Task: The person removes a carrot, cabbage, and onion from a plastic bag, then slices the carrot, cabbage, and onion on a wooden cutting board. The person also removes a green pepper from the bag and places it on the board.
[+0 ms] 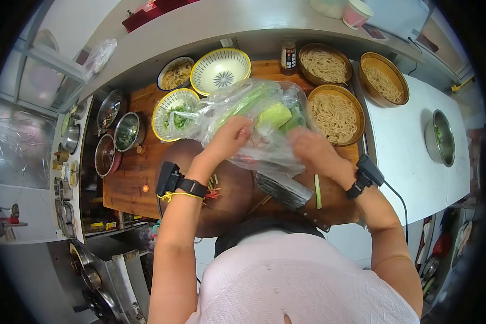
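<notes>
Wooden tabletop (121, 186): two hands (228, 140), one plastic bag (272, 139).

Bright, even light is falling over the table (121, 197), its source sitting out of view. The white counter (402, 156) and pale shirt (254, 275) are showing brightest, while soft shadow is gathering beneath the shelf (200, 27). Streaks of glare are running across the clear bag (294, 97), and highlights are glinting off the steel bowl (431, 144) and the crinkled foil (21, 132) at far left. The right hand (314, 150) is smearing with motion blur; the left hand (229, 136) is appearing sharper. A wide lens is bending the shelf into an arc, its outer edges are turning soft, and black, rounded corners are framing the scene.
</notes>
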Demonstrator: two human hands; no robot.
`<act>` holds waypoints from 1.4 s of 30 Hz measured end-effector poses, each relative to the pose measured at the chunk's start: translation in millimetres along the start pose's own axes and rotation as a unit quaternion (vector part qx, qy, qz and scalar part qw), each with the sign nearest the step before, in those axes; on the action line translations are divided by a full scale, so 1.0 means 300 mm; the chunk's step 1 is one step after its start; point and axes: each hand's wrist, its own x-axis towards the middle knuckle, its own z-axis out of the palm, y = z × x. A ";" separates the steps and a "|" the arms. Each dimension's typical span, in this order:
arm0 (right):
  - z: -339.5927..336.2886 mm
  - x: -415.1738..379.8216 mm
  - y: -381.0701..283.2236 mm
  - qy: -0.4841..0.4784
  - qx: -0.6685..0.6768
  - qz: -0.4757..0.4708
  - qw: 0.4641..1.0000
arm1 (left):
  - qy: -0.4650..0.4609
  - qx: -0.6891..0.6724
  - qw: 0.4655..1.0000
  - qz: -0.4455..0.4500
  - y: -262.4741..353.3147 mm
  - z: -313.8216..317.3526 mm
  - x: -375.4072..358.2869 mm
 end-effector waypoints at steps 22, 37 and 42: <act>0.030 0.147 -0.047 0.023 -0.041 0.038 0.998 | -0.128 0.178 0.952 0.213 -0.010 0.095 -0.037; -0.013 0.059 -0.096 -0.196 0.010 0.021 0.980 | 0.024 0.245 0.969 -0.034 0.071 0.025 0.016; 0.024 0.156 -0.003 -0.049 0.066 0.256 0.963 | 0.002 0.352 0.936 0.023 0.032 0.121 0.027</act>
